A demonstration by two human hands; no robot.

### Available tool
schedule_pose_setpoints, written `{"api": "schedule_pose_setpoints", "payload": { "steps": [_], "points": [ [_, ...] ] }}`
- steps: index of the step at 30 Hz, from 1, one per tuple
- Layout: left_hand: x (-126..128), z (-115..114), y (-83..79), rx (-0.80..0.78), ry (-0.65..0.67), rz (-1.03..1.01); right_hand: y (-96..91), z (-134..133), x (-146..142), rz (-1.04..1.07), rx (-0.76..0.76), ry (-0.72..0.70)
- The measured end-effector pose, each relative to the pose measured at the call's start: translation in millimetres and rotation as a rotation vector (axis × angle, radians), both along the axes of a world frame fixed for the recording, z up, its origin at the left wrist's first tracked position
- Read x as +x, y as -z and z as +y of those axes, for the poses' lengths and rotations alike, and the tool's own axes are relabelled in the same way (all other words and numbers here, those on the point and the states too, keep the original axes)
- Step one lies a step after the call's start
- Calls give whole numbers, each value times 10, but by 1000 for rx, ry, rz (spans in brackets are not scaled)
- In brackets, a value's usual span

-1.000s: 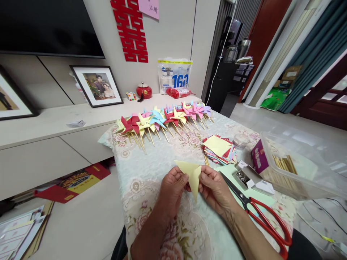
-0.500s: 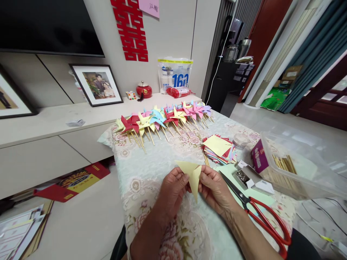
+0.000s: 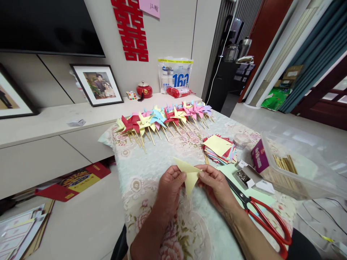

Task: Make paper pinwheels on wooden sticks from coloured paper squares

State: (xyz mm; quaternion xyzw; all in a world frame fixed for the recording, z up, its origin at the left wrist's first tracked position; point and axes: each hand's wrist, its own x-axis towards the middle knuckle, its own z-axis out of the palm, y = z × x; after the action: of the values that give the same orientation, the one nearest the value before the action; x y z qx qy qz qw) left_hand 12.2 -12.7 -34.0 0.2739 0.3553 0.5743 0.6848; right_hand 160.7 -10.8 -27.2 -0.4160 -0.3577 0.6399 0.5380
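A folded pale-yellow paper (image 3: 189, 174) is held up over the flowered tablecloth (image 3: 141, 159) between both my hands. My left hand (image 3: 170, 187) pinches its left side and my right hand (image 3: 217, 187) pinches its right side, fingers closed on the sheet. Just behind it lies a stack of coloured paper squares (image 3: 219, 148) with a yellow one on top. A row of several finished paper pinwheels (image 3: 162, 118) on wooden sticks lies across the far end of the table.
Red-handled scissors (image 3: 260, 213) lie to the right of my right hand. A small open box of pins (image 3: 242, 176), a purple box (image 3: 257, 160), a round clear jar (image 3: 240, 140) and a clear plastic tub of sticks (image 3: 298, 169) stand at the right. A low cabinet (image 3: 54, 137) runs along the left.
The yellow paper has been turned and refolded between my fingers; its lower point is shorter and it sits slightly higher. Both hands have stayed in place.
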Motion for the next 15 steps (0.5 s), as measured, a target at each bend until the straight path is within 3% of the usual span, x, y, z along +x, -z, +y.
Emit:
{"api": "schedule_pose_setpoints", "payload": {
  "steps": [4,8,15],
  "points": [
    [-4,-6,-2,6,54,92,-46,14,62,50,-4,7],
    [-16,-35,-20,-45,156,95,-83,-6,62,148,-73,-137],
    [-15,-42,3,-29,167,105,-61,-36,24,193,-129,-177]
  ]
}}
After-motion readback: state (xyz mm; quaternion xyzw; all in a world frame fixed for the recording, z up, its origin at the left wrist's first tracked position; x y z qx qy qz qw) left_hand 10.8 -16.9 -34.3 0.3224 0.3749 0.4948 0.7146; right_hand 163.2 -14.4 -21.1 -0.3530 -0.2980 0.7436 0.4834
